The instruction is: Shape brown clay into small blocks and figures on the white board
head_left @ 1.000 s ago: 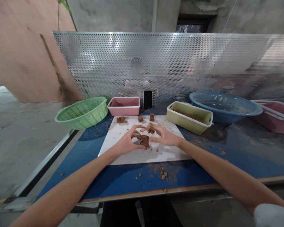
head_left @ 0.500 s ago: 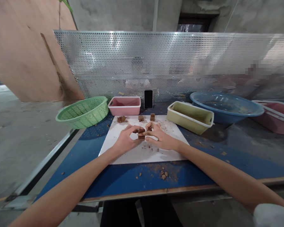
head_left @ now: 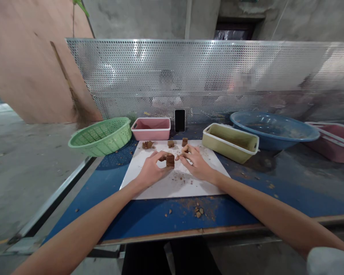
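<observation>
Left grip (head_left: 152, 170) pinches a brown clay block (head_left: 170, 161) over the white board (head_left: 151, 190); right grip (head_left: 199, 166) curls at its three o'clock, contents impossible to tell. Beyond, a small clay piece (head_left: 171, 144) sits at twelve, then a phone (head_left: 179, 120).

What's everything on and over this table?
Table: 1, blue, beneath
Board: 1, white, on table
Block: 1, brown, in left hand
Lumps: at least 3, brown, board's rear
Crumbs: many, brown, board, table
Basket: 1, green, table's left
Pink bin: 1, pink, behind board
Phone: 1, black-screened, behind board
Olive bin: 1, olive, board's right
Basin: 1, blue, rear right
Rightmost bin: 1+, pinkish, right edge
Left hand: 1, bare, holding block
Right hand: 1, bare, over board
</observation>
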A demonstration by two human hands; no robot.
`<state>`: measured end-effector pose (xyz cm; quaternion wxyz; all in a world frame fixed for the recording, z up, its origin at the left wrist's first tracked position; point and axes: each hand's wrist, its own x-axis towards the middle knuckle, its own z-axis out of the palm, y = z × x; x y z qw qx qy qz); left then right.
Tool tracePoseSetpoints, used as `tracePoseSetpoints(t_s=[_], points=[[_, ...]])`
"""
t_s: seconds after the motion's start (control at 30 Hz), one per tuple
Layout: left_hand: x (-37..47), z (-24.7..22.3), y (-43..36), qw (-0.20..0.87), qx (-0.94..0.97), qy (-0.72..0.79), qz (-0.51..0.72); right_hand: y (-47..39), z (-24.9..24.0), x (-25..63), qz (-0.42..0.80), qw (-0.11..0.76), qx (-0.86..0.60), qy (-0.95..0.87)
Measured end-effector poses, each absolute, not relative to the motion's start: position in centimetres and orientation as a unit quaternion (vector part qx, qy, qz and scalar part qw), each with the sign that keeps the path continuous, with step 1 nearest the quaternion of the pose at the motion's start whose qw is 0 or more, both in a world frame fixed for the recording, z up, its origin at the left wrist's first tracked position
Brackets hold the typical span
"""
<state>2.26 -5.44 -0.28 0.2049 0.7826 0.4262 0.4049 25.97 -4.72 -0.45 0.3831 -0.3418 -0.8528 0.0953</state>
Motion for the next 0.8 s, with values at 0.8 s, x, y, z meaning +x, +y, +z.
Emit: tracePoseSetpoints(t_s=[0.8], points=[[2.3,-0.4,-5.1,0.208,0.727,0.448,0.477,-6.0,-0.8,23.7,0.351,0.419,-0.349,-0.761]])
